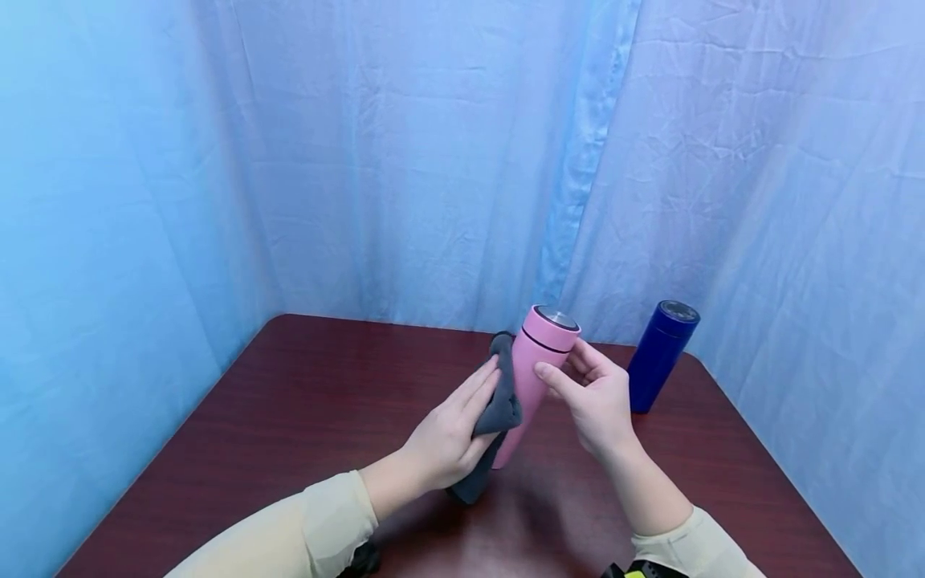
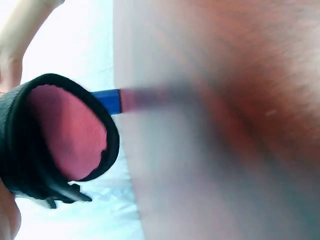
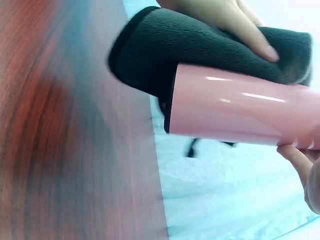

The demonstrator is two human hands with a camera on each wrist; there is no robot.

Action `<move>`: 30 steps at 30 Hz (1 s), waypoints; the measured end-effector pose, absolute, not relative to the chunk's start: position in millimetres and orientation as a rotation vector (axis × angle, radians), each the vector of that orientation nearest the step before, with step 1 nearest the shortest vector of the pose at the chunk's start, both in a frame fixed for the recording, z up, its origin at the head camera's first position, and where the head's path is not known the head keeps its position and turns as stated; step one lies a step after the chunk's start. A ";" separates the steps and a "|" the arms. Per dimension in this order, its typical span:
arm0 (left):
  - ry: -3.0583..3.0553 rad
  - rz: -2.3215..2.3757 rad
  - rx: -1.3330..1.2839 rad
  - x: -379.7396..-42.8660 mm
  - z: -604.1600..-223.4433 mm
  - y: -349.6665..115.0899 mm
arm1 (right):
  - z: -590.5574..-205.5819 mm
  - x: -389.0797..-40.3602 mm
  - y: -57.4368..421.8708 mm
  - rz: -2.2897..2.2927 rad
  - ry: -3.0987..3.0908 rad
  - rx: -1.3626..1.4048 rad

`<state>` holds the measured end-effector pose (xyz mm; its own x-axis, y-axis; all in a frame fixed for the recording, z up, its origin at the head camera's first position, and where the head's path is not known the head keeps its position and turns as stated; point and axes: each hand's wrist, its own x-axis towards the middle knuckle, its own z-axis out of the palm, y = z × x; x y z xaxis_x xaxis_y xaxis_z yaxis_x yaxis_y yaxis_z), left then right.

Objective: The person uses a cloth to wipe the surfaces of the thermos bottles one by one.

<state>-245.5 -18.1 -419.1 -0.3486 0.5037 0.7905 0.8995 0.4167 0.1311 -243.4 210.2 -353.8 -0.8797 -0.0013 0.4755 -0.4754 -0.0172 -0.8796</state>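
Observation:
A pink insulated bottle (image 1: 538, 353) with a steel-topped lid is held tilted above the table, its round base (image 2: 70, 132) showing in the left wrist view. My right hand (image 1: 600, 397) grips it near the upper part, thumb on the near side and fingers behind. A folded dark grey cloth (image 1: 499, 405) lies along the bottle's left side, and in the left wrist view it curves partly round the base. My left hand (image 1: 451, 437) holds that cloth against the bottle, fingers extended over it and thumb lower down. The right wrist view shows the cloth (image 3: 190, 47) touching the pink wall.
A dark blue bottle (image 1: 659, 357) stands on the reddish-brown table (image 1: 289, 409), to the right behind my right hand. Light blue curtains (image 1: 405, 160) enclose the table at the back and both sides.

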 end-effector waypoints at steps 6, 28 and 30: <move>-2.261 -1.092 -1.104 -234.4 -422.8 -21.2 | -356.1 -245.1 213.0 1.820 -1.977 0.501; -2.267 -2.017 -0.754 -237.8 -391.3 -15.7 | -363.1 -244.5 210.7 1.424 -2.001 0.720; -2.204 -2.047 -0.769 -235.4 -385.6 -15.8 | -361.7 -242.5 209.2 1.415 -2.006 0.739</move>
<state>-235.4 -15.8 -385.6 -0.8766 0.3270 0.3529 0.3761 0.0084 0.9265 -242.5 209.2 -361.7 -0.6849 -0.1125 0.7199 -0.7160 0.2873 -0.6363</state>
